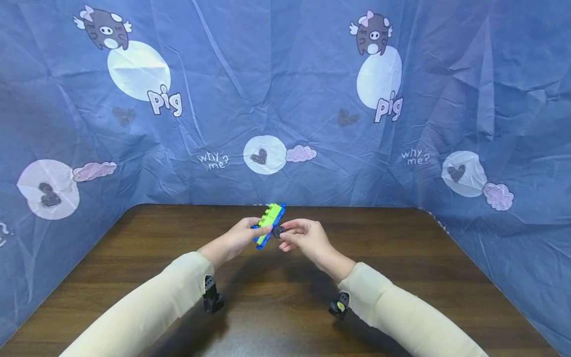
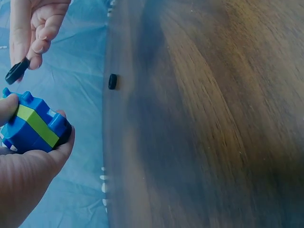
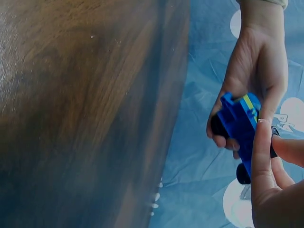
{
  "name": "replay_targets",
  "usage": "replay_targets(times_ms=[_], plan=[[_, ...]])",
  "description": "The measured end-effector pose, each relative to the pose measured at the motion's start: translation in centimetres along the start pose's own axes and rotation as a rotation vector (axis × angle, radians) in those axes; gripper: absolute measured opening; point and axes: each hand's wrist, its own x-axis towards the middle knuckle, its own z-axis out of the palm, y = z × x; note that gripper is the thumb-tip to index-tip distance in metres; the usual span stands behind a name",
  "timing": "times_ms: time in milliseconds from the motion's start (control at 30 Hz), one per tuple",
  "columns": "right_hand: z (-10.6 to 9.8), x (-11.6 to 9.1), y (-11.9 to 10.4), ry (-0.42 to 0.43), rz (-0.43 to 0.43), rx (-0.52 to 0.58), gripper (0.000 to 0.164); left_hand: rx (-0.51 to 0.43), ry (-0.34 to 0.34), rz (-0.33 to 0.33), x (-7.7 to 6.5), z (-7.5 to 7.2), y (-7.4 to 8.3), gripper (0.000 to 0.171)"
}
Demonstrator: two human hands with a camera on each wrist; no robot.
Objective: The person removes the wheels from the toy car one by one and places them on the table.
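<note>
My left hand (image 1: 238, 237) grips a blue and lime-green toy brick car (image 1: 269, 217), held tilted above the table. Between the thumb and fingers of my right hand (image 1: 314, 241) is a small black wheel (image 1: 278, 232), pinched close beside the car's blue base. In the right wrist view, the blue underside faces the camera, with a black wheel (image 3: 243, 174) at one end and another wheel (image 3: 218, 126) near the left fingers. The left wrist view shows the pinched wheel (image 2: 17, 71) just off the car's blue side (image 2: 35, 116).
One loose black wheel (image 2: 112, 81) stands on the brown wooden table (image 2: 213, 123) near its far edge, seen in the left wrist view. A blue printed cloth (image 1: 276, 99) hangs behind and at both sides of the table.
</note>
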Motion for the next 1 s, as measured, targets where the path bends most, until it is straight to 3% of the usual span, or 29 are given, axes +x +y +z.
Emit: replay_targets(times_ms=[567, 1000], plan=[[-1.9, 0.3, 0.4, 0.077, -0.035, 0.012, 0.032, 0.01, 0.04, -0.088, -0.4, -0.2, -0.2, 0.038], [-4.4, 0.7, 1.3, 0.16, 0.04, -0.028, 0.033, -0.004, 0.046, -0.091, -0.8, -0.4, -0.6, 0.036]])
